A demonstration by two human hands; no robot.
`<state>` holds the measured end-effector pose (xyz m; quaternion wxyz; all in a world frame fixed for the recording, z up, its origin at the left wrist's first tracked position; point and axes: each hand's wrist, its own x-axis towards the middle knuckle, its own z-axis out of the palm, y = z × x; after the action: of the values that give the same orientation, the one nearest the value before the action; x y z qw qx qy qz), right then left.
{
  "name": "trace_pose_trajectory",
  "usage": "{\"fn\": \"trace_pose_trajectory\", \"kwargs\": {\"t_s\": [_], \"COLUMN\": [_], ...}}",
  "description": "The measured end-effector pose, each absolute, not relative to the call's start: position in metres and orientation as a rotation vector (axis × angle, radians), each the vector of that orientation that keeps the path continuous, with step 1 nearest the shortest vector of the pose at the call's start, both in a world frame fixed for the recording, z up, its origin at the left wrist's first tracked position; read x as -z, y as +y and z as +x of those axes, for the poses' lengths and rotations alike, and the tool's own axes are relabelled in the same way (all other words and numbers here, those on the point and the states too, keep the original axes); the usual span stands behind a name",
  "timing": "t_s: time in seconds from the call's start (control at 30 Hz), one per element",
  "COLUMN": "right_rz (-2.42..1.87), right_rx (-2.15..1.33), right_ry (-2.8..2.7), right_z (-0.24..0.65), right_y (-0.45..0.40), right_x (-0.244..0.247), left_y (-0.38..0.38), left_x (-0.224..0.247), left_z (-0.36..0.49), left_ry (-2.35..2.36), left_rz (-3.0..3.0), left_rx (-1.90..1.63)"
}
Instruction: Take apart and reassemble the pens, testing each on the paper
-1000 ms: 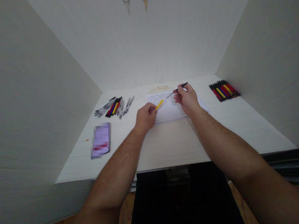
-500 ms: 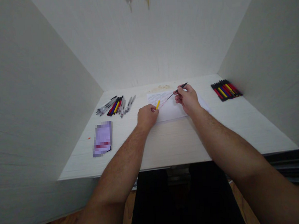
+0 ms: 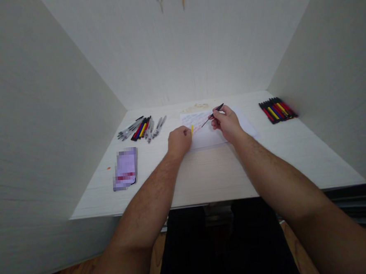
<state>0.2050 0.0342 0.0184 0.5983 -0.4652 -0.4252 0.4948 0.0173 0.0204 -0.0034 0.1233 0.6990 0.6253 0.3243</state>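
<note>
My left hand (image 3: 180, 140) is closed on a yellow pen barrel (image 3: 192, 128), whose end sticks up beside the thumb. My right hand (image 3: 228, 122) pinches a black pen part (image 3: 219, 108) with a long thin refill (image 3: 205, 123) exposed. The refill slants down to the left, its tip a short way to the right of the yellow barrel. Beneath both hands lies white paper (image 3: 209, 139) with rows of faint grey and reddish marks on its upper left. The fingers of my left hand hide most of the barrel.
At the left of the white desk (image 3: 210, 176) lie clear pens (image 3: 133, 127) and coloured pens (image 3: 141, 129). A phone-like purple object (image 3: 125, 168), partly pixelated, lies nearer. A row of red, yellow and blue pens (image 3: 277, 110) sits at the right. Panels enclose three sides.
My right hand has moved slightly left and down with the black pen part and refill. The yellow barrel in my left hand has turned more upright and shows less.
</note>
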Motion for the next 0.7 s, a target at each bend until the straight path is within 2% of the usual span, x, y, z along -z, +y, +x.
{"fn": "trace_pose_trajectory", "kwargs": {"t_s": [0.27, 0.7], "right_rz": [-1.014, -0.985], "right_rx": [-1.203, -1.202], "right_ry": [-1.064, -0.996], "right_z": [0.2013, 0.2043], "right_y": [0.0306, 0.0292], "right_x": [-0.0147, -0.0205], "left_y": [0.0115, 0.0167], "left_x": [-0.0041, -0.0012], "left_z": [0.0237, 0.0193], "left_ry": [1.494, 1.621], "left_rz": [1.989, 1.994], "left_rx": [-1.083, -1.066]}}
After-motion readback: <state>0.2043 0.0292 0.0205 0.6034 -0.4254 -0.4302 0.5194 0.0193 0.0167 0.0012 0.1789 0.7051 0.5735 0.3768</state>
